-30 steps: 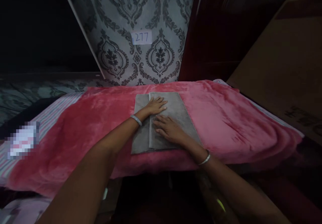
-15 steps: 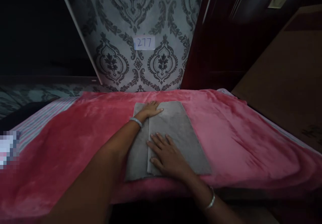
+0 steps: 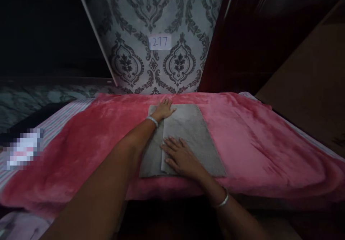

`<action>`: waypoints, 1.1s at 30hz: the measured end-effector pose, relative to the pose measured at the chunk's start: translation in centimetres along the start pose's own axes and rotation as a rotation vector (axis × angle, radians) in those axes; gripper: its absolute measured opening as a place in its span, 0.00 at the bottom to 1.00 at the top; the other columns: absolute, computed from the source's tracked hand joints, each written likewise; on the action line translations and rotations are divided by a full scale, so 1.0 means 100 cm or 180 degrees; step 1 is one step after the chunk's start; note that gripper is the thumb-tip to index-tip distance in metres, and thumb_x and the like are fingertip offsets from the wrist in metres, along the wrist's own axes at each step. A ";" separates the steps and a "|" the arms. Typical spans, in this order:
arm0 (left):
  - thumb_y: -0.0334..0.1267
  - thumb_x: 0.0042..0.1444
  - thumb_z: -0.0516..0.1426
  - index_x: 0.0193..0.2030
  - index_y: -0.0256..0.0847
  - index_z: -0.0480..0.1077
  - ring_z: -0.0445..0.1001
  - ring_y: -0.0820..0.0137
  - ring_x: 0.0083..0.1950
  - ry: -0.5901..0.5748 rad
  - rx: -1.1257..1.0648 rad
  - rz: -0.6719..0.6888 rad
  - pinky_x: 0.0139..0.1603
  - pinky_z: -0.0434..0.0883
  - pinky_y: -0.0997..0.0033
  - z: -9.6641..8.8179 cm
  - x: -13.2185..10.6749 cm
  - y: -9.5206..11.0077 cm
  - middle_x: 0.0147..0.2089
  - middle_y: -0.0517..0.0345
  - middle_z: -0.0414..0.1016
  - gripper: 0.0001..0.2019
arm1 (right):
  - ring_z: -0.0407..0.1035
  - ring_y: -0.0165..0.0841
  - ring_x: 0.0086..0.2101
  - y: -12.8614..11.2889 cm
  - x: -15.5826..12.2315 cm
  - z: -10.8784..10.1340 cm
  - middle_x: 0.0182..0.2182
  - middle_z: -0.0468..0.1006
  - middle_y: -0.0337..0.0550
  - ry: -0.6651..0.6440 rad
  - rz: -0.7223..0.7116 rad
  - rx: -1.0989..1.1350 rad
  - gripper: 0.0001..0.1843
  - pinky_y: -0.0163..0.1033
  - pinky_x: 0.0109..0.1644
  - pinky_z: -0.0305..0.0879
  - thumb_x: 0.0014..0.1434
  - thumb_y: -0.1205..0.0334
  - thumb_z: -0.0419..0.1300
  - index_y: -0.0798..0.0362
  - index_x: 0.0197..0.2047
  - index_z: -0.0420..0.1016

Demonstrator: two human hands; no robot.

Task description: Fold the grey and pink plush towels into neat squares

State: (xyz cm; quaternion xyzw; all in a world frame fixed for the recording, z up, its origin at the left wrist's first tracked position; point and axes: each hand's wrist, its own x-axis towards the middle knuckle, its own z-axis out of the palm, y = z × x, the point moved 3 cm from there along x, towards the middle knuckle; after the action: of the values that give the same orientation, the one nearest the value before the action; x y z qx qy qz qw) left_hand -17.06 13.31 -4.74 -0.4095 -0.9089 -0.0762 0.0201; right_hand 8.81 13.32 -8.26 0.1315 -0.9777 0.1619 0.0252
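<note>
A grey folded cloth (image 3: 194, 125) lies flat on a pink plush blanket (image 3: 242, 150). One side of it is folded over, and that flap's edge runs lengthwise on the left, over a single grey layer. At the far end, my left hand (image 3: 165, 108) rests palm down across the fold edge, its fingers reaching to the cloth's far border. Closer to me, my right hand (image 3: 181, 156) is spread flat on the flap, fingertips near the fold edge. Both hands are open and grip nothing. A bracelet circles each wrist.
Striped fabric (image 3: 63, 119) shows beneath the blanket on the left. Patterned wallpaper bears a paper marked 277 (image 3: 160, 42). A large dark panel (image 3: 45, 35) stands at left, a dark red door (image 3: 242, 45) and brown board (image 3: 309, 63) at right. A blurred patch covers something at far left.
The camera view has shifted slightly, so the scene sits a little higher and further right. Both hands stay on the cloth in nearly the same places.
</note>
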 end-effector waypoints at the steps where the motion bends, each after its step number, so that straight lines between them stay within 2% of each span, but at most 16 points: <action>1: 0.53 0.68 0.45 0.75 0.30 0.48 0.39 0.54 0.79 0.0038 0.0016 0.0117 0.77 0.35 0.46 -0.004 -0.008 0.003 0.79 0.38 0.41 0.36 | 0.39 0.40 0.73 0.000 0.000 -0.001 0.73 0.51 0.44 -0.0006 0.0011 -0.0014 0.30 0.59 0.74 0.34 0.71 0.50 0.49 0.46 0.74 0.56; 3: 0.53 0.68 0.43 0.76 0.34 0.49 0.39 0.57 0.79 0.0029 0.0003 0.0543 0.77 0.36 0.49 -0.009 -0.028 0.006 0.79 0.43 0.42 0.35 | 0.40 0.42 0.72 -0.003 0.002 -0.005 0.73 0.52 0.46 -0.0029 0.0008 -0.0035 0.31 0.61 0.73 0.36 0.71 0.49 0.49 0.47 0.74 0.56; 6: 0.54 0.69 0.40 0.76 0.43 0.50 0.40 0.58 0.79 -0.0120 -0.0069 0.1065 0.77 0.37 0.48 -0.006 -0.061 0.004 0.79 0.50 0.42 0.32 | 0.42 0.44 0.72 -0.011 0.013 -0.008 0.72 0.54 0.47 -0.0037 -0.0154 -0.0048 0.30 0.63 0.72 0.38 0.72 0.47 0.48 0.45 0.73 0.59; 8: 0.54 0.70 0.40 0.76 0.48 0.51 0.39 0.58 0.79 -0.0259 -0.0085 0.1099 0.76 0.37 0.45 0.001 -0.077 -0.002 0.79 0.53 0.43 0.31 | 0.43 0.44 0.72 -0.018 0.021 -0.006 0.72 0.55 0.47 -0.0067 -0.0327 -0.0069 0.30 0.63 0.72 0.38 0.71 0.46 0.48 0.44 0.73 0.59; 11: 0.53 0.70 0.39 0.76 0.50 0.49 0.39 0.58 0.79 -0.0365 -0.0112 0.0951 0.75 0.37 0.42 0.013 -0.088 -0.010 0.80 0.54 0.42 0.30 | 0.42 0.46 0.72 -0.026 0.031 0.004 0.73 0.52 0.46 -0.0108 -0.0448 -0.0168 0.33 0.63 0.73 0.36 0.70 0.44 0.49 0.43 0.74 0.56; 14: 0.54 0.70 0.40 0.77 0.50 0.47 0.38 0.58 0.79 -0.0310 -0.0120 0.0867 0.75 0.37 0.42 0.017 -0.085 -0.016 0.80 0.54 0.40 0.31 | 0.40 0.45 0.72 -0.027 0.032 0.012 0.73 0.52 0.44 -0.0070 -0.0456 -0.0229 0.33 0.62 0.73 0.34 0.70 0.44 0.50 0.42 0.74 0.55; 17: 0.57 0.69 0.41 0.76 0.52 0.48 0.38 0.56 0.79 -0.0309 -0.0101 0.0706 0.75 0.37 0.41 0.016 -0.071 -0.027 0.80 0.55 0.39 0.32 | 0.40 0.45 0.72 -0.026 0.029 0.014 0.73 0.51 0.43 -0.0086 -0.0493 -0.0195 0.33 0.61 0.73 0.34 0.70 0.44 0.50 0.42 0.74 0.55; 22: 0.61 0.66 0.42 0.75 0.58 0.50 0.39 0.47 0.79 -0.0305 -0.0155 0.0286 0.73 0.40 0.33 0.015 -0.040 -0.053 0.79 0.58 0.44 0.33 | 0.38 0.43 0.73 -0.024 0.029 0.012 0.74 0.51 0.41 -0.0147 -0.0482 -0.0050 0.32 0.61 0.73 0.32 0.70 0.45 0.50 0.41 0.74 0.56; 25: 0.64 0.64 0.44 0.74 0.60 0.52 0.41 0.43 0.78 -0.0345 -0.0252 0.0196 0.71 0.44 0.30 0.017 -0.029 -0.062 0.79 0.60 0.48 0.34 | 0.37 0.43 0.73 -0.024 0.030 0.013 0.74 0.50 0.41 -0.0168 -0.0479 0.0069 0.33 0.61 0.74 0.30 0.69 0.45 0.52 0.40 0.74 0.54; 33: 0.64 0.65 0.44 0.74 0.60 0.52 0.42 0.43 0.78 -0.0143 -0.0288 0.0226 0.72 0.46 0.32 0.020 -0.030 -0.065 0.79 0.60 0.47 0.33 | 0.38 0.41 0.73 -0.026 0.027 0.007 0.73 0.51 0.41 -0.0142 -0.0576 0.0196 0.32 0.59 0.74 0.28 0.70 0.46 0.52 0.42 0.74 0.56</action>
State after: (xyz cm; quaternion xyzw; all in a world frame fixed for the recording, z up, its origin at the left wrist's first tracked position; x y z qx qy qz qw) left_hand -19.85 7.18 -7.81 -0.4436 -0.8896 -0.1072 -0.0162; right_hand 6.87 10.07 -7.92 0.2236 -0.9567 0.1860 0.0138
